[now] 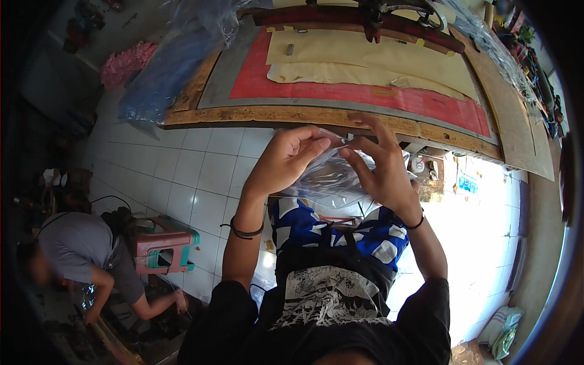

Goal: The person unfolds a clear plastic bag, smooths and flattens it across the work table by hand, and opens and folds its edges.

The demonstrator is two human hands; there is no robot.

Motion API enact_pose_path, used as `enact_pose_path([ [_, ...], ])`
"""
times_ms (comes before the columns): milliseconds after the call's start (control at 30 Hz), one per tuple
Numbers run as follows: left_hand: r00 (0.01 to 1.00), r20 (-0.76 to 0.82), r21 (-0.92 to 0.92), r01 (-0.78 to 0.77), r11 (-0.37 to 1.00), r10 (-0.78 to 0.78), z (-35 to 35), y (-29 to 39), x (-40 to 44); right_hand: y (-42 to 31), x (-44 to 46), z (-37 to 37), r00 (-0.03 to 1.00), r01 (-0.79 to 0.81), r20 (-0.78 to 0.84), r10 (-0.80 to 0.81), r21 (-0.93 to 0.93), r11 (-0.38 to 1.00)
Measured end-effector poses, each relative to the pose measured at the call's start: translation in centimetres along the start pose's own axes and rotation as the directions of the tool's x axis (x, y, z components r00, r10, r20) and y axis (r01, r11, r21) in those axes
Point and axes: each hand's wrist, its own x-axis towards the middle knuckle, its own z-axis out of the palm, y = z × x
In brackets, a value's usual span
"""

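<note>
White-tiled floor (210,167) beside wood-edged table (243,114). Before table, left hand (285,159) pinches clear plastic (322,177); right hand (389,170): grip unclear. Plastic looks light, limp, slippery; best held by edges.

The plastic (322,174) is between my left hand (291,157) and right hand (388,167), on the near side of the counter (292,114), which has paper (353,53) on it. A stool (146,244) stands to my left, beside a crouching co-worker (76,240); a sack (502,322) sits near right.

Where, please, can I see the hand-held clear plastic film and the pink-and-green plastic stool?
Hand-held clear plastic film (328,176), head view: crumpled middle.
Pink-and-green plastic stool (159,242), head view: pink side.
</note>
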Motion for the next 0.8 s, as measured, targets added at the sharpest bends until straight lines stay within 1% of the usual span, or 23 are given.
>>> enact_pose_path([
  [33, 1.000, -0.016, -0.019, 0.005, 1.000, -0.006, 0.3, 0.0, -0.1, 0.3, -0.2, 0.3, 0.999, -0.052, 0.008, 0.051, 0.071, 0.996],
  [67, 0.997, -0.042, 0.038, -0.060, 0.997, 0.062, 0.4, -0.7, -0.2, 0.4, -0.2, 0.4, 0.992, -0.124, 0.051, 0.118, 0.133, 0.983],
  [133, 0.995, -0.072, 0.195, -0.050, 0.979, 0.065, 0.5, -1.1, -0.6, 0.2, -0.3, 0.7, 0.991, -0.128, -0.014, 0.130, 0.107, 0.986],
  [167, 0.988, -0.065, 0.200, -0.126, 0.972, 0.142, 0.9, -1.0, -0.8, 0.1, -0.2, 0.8, 0.990, -0.127, -0.050, 0.132, 0.094, 0.987],
  [200, 0.974, -0.058, 0.206, -0.202, 0.958, 0.217, 1.4, -0.7, -1.0, 0.2, -0.2, 0.9, 0.989, -0.133, -0.048, 0.138, 0.100, 0.986],
  [233, 0.980, -0.052, 0.339, -0.163, 0.927, 0.191, 1.5, -0.4, -0.9, 0.3, -0.3, 0.9, 0.989, -0.139, -0.046, 0.144, 0.107, 0.985],
  [300, 0.990, -0.054, 0.580, -0.075, 0.811, 0.131, 1.5, -0.1, -1.1, 0.2, -0.4, 0.9, 0.989, -0.137, -0.045, 0.143, 0.127, 0.982],
  [400, 0.980, -0.101, 0.458, -0.106, 0.883, 0.170, 1.3, -1.5, -0.7, 0.1, 0.0, 0.7, 0.992, -0.102, -0.062, 0.112, 0.141, 0.985],
  [467, 0.980, -0.110, 0.461, -0.095, 0.882, 0.163, 1.5, -1.5, -0.6, 0.3, -0.1, 0.5, 0.993, -0.087, -0.068, 0.096, 0.122, 0.989],
  [567, 0.983, -0.119, 0.482, -0.064, 0.874, 0.138, 1.9, -0.7, -0.5, 0.6, 0.0, 0.0, 0.995, -0.072, -0.050, 0.081, 0.160, 0.985],
  [600, 0.984, -0.122, 0.492, -0.052, 0.869, 0.128, 2.1, -0.2, -0.5, 0.6, 0.1, 0.0, 0.993, -0.089, -0.061, 0.102, 0.181, 0.979],
  [667, 0.974, -0.091, 0.457, -0.143, 0.878, 0.206, 2.5, 0.9, -0.2, 0.3, 0.0, 0.0, 0.986, -0.126, -0.077, 0.147, 0.225, 0.966],
  [700, 0.967, -0.079, 0.437, -0.187, 0.880, 0.244, 2.8, 1.1, 0.0, 0.1, 0.0, 0.0, 0.977, -0.178, -0.074, 0.202, 0.250, 0.952],
  [767, 0.900, -0.104, 0.476, -0.329, 0.816, 0.424, 3.3, 0.4, 1.0, -0.2, 0.2, -0.1, 0.951, -0.272, -0.060, 0.303, 0.300, 0.914],
  [800, 0.853, -0.116, 0.500, -0.391, 0.772, 0.508, 3.3, 0.1, 1.3, 0.1, 0.2, -0.3, 0.957, -0.242, -0.095, 0.275, 0.264, 0.934],
])
